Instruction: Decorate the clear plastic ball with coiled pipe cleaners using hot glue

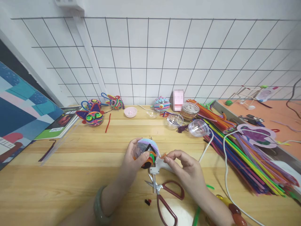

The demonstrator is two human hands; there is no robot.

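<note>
Ball point(147, 150) — snug in left grip point(132, 163)

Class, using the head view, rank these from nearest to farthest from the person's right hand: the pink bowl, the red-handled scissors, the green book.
1. Red-handled scissors, just below the right hand, which pinches an orange pipe-cleaner piece.
2. Pink bowl, farther back, left of centre.
3. Green book, far left.

wooden table point(70, 163): scissors point(164, 194), pipe cleaners point(244, 150), book point(60, 122)
</note>
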